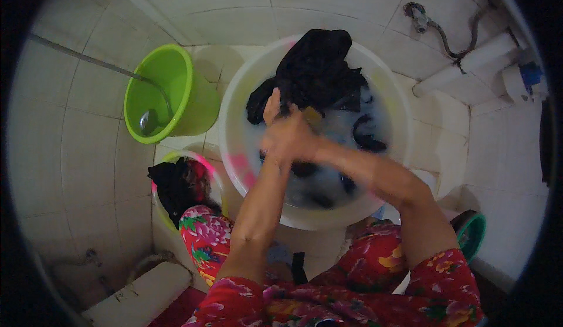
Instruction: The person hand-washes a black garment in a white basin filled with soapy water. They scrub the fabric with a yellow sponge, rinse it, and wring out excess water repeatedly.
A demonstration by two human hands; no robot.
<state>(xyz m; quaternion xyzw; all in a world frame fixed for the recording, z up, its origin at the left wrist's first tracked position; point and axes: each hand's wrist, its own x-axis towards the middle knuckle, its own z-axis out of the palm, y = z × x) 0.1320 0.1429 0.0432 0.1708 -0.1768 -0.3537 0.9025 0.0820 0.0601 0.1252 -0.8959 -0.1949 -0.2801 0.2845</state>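
Observation:
Both my hands meet over a large whitish plastic basin [228,107] of cloudy water. My left hand [273,111] points up, with black cloth between its raised finger and the rest of the hand. Across it lies my right hand [295,135], blurred, its fingers mostly hidden. A black garment [319,69] is bunched just beyond my hands and hangs over the far rim. Beside my right hand shows a small yellow patch [312,116]; whether it is soap or part of the cloth is unclear. More dark cloth [369,138] sits partly under the water.
A green bucket [204,102] with a shower head [148,121] in it stands at left. Below it, a smaller tub [210,164] holds black and red cloth. A wall valve [418,19] and white pipe [466,65] are at upper right; a green-rimmed container [481,226] is at lower right.

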